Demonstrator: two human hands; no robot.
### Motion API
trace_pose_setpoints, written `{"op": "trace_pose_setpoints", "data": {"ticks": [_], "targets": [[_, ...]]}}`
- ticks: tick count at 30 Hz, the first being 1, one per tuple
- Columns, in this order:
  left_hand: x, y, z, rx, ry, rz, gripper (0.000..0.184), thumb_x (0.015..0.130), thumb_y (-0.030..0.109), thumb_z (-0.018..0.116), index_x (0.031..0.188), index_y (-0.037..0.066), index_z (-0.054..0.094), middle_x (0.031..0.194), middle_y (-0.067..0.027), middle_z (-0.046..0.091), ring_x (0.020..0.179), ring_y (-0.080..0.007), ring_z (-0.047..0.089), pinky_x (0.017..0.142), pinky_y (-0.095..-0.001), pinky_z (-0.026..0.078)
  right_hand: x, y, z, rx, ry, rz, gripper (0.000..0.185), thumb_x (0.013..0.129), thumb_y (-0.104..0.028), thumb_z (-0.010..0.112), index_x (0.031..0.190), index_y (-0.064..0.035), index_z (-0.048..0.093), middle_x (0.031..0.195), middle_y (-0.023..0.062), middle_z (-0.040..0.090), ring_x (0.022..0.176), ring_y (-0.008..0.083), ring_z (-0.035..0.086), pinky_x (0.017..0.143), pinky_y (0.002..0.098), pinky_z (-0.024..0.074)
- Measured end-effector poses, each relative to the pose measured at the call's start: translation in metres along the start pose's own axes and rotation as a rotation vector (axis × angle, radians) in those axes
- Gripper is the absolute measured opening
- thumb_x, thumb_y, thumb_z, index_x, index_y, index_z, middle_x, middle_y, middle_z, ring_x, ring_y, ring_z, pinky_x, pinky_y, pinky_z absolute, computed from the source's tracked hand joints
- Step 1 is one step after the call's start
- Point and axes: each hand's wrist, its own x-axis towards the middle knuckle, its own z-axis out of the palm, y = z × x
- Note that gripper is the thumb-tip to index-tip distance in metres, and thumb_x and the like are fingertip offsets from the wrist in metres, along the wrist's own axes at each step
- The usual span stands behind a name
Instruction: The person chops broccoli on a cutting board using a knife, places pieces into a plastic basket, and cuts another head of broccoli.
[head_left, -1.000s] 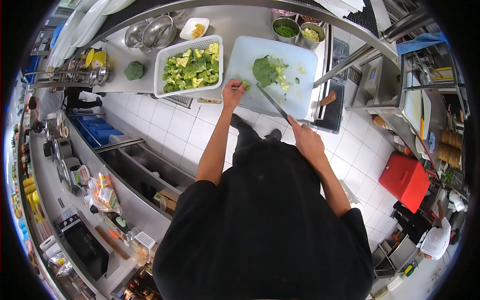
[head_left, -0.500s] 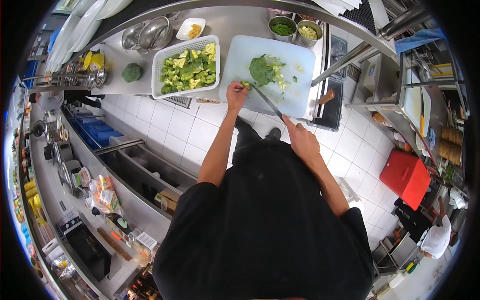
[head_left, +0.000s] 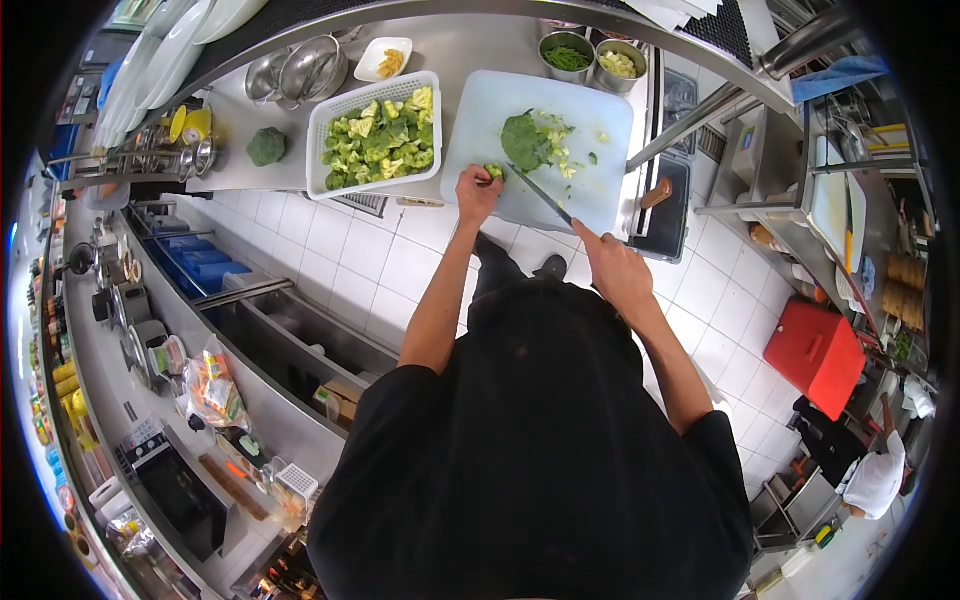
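My left hand point(head_left: 478, 192) is closed on a small broccoli floret point(head_left: 493, 172) at the near left part of the white cutting board point(head_left: 610, 115). In my right hand point(head_left: 612, 262) is a kitchen knife point(head_left: 540, 193), its blade slanting up and left so the tip lies close beside the floret. A larger piece of broccoli point(head_left: 524, 142) rests on the board beyond the blade, with cut bits point(head_left: 562, 160) scattered to its right. Left of the board stands a white perforated basket point(head_left: 315, 160) full of cut florets point(head_left: 375, 142).
A whole broccoli head point(head_left: 266, 147) sits on the steel counter at left. Behind are metal bowls point(head_left: 312, 70), a small white dish point(head_left: 368, 66) and metal tins point(head_left: 620, 66) of cut vegetables. A steel shelf point(head_left: 450, 12) overhangs the back. Another person point(head_left: 875, 478) stands far right.
My right hand has shifted slightly right and the knife with it, the blade slightly lower. My left hand has turned a little, still holding the floret.
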Motion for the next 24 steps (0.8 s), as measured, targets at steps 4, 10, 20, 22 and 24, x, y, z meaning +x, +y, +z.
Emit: {"op": "trace_pose_setpoints", "data": {"ticks": [4, 10, 20, 22, 24], "targets": [[0.002, 0.006, -0.002, -0.023, -0.012, 0.021, 0.026, 0.077, 0.009, 0.084, 0.085, 0.003, 0.060, 0.087, -0.0123, 0.063, 0.072, -0.0230, 0.068, 0.067, -0.0343, 0.057, 0.000, -0.001, -0.005, 0.175, 0.004, 0.005, 0.046, 0.100, -0.013, 0.055, 0.145, -0.0216, 0.056, 0.084, 0.0176, 0.067, 0.068, 0.0394, 0.070, 0.062, 0.0505, 0.0577], [0.003, 0.004, 0.001, -0.012, -0.020, 0.033, 0.028, 0.079, 0.008, 0.084, 0.086, 0.002, 0.057, 0.087, -0.0103, 0.064, 0.073, -0.0205, 0.071, 0.066, -0.0323, 0.058, 0.002, -0.010, -0.017, 0.262, -0.072, 0.063, 0.044, 0.103, -0.016, 0.055, 0.147, -0.0194, 0.056, 0.087, 0.0220, 0.069, 0.080, 0.0438, 0.068, 0.073, 0.0536, 0.0542], [0.005, 0.016, -0.007, -0.036, -0.105, 0.083, 0.029, 0.076, 0.000, 0.082, 0.090, 0.004, 0.056, 0.092, -0.0111, 0.058, 0.070, -0.0238, 0.068, 0.066, -0.0351, 0.057, 0.017, 0.000, -0.035, 0.188, -0.117, 0.004, 0.043, 0.101, -0.016, 0.053, 0.144, -0.0187, 0.058, 0.083, 0.0231, 0.070, 0.079, 0.0435, 0.070, 0.072, 0.0542, 0.0571], [0.007, 0.017, -0.008, -0.018, -0.128, 0.105, 0.030, 0.076, -0.001, 0.081, 0.090, 0.004, 0.056, 0.092, -0.0110, 0.057, 0.070, -0.0240, 0.068, 0.066, -0.0354, 0.057, 0.024, 0.004, -0.038, 0.201, -0.133, 0.012, 0.042, 0.101, -0.016, 0.053, 0.143, -0.0185, 0.059, 0.084, 0.0232, 0.071, 0.080, 0.0438, 0.070, 0.073, 0.0546, 0.0571], [0.009, 0.018, -0.008, -0.022, -0.146, 0.102, 0.030, 0.075, -0.001, 0.081, 0.089, 0.005, 0.056, 0.092, -0.0111, 0.057, 0.070, -0.0243, 0.067, 0.065, -0.0359, 0.056, 0.032, 0.011, -0.037, 0.236, -0.158, 0.023, 0.043, 0.101, -0.015, 0.052, 0.143, -0.0186, 0.060, 0.086, 0.0233, 0.071, 0.082, 0.0443, 0.070, 0.075, 0.0550, 0.0569]]}}
